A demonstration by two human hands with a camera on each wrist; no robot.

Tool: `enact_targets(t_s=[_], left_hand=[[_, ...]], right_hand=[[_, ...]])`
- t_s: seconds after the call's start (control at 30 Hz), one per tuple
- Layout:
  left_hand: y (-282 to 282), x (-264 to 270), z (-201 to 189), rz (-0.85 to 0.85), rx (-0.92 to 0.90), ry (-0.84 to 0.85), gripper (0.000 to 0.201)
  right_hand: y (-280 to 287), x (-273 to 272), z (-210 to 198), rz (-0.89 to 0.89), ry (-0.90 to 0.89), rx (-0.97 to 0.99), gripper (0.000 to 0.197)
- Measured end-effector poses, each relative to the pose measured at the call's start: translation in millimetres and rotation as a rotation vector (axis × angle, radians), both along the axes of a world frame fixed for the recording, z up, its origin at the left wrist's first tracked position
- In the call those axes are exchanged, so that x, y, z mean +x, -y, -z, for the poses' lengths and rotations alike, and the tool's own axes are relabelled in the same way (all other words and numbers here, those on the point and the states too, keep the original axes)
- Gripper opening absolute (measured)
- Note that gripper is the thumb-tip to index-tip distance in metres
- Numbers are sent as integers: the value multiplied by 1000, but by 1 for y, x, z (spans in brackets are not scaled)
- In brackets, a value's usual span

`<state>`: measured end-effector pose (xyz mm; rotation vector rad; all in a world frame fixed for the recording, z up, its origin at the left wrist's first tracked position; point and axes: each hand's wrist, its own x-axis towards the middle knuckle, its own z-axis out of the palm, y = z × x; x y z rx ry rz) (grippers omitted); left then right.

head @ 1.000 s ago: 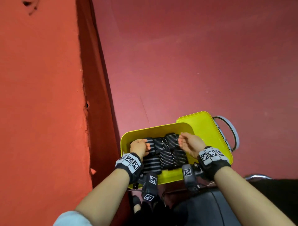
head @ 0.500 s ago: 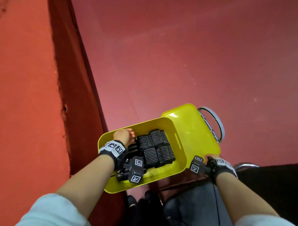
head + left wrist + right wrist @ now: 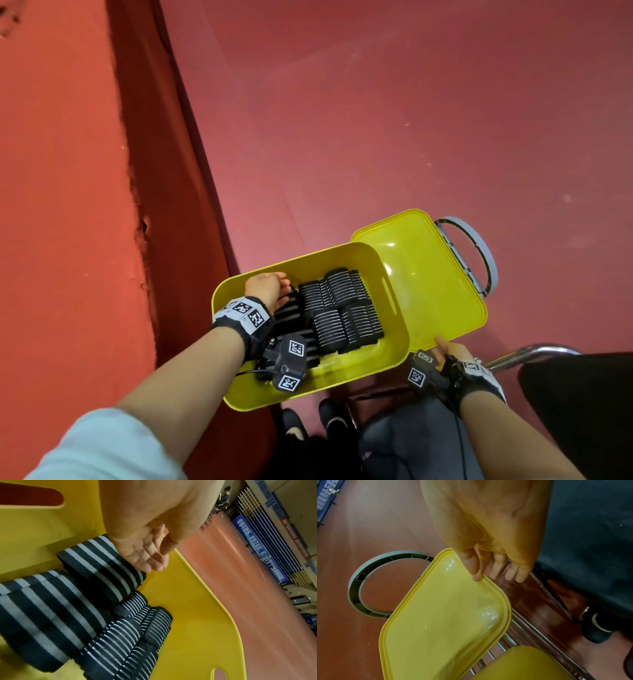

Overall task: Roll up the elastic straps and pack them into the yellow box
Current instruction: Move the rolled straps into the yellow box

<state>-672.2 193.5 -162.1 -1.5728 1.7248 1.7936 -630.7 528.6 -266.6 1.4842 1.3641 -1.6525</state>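
The yellow box [image 3: 308, 255] stands open low in the head view, with several rolled black-and-white striped straps [image 3: 342, 308] packed inside. My left hand [image 3: 270, 286] is in the box's far left corner. Its relaxed fingers [image 3: 147, 555] lie on a wide-striped roll [image 3: 102, 563], with thin-striped rolls [image 3: 120, 635] beside it. The yellow lid [image 3: 428, 281] with its grey handle [image 3: 479, 246] lies open to the right. My right hand [image 3: 448, 349] pinches the lid's [image 3: 445, 615] near edge between thumb and forefinger [image 3: 471, 566]; the other fingers hang straight.
A red wall [image 3: 68, 205] runs along the left, close to the box. Red floor [image 3: 411, 102] stretches ahead. A black chair seat [image 3: 582, 394] with a chrome frame [image 3: 534, 353] is at the right. Metal bars [image 3: 530, 628] run under the box; my shoes [image 3: 294, 425] show below.
My right hand has left the rolls in the box and taken the lid's near edge. My left hand has stayed in the box's left side, its fingers now looser.
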Motion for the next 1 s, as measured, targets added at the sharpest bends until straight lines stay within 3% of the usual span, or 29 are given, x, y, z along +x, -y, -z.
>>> enact_targets(t_s=[0.07, 0.23, 0.33, 0.5, 0.63, 0.73, 0.87, 1.0], left_hand=[[-1, 2, -3, -5, 15, 2, 31], [-3, 3, -22, 2, 20, -18, 29], [-5, 4, -43, 21, 37, -59, 30], [1, 0, -90, 56, 52, -153, 24], [8, -2, -140, 198, 234, -218, 9], [25, -1, -176, 254, 381, -304, 45], [64, 4, -209, 79, 509, -319, 94], [104, 20, -210, 70, 600, -186, 110]], right_hand=[[-1, 0, -1, -11, -33, 9, 37], [8, -22, -32, 94, -133, 110, 24], [15, -40, -69, -38, -285, 168, 18], [12, -58, -129, -168, -529, 384, 27], [12, -75, -157, -233, -679, 436, 35], [41, -75, -211, -292, -767, 406, 33], [70, -71, -253, -435, -896, 343, 32], [92, -62, -272, -574, -1001, 256, 43]])
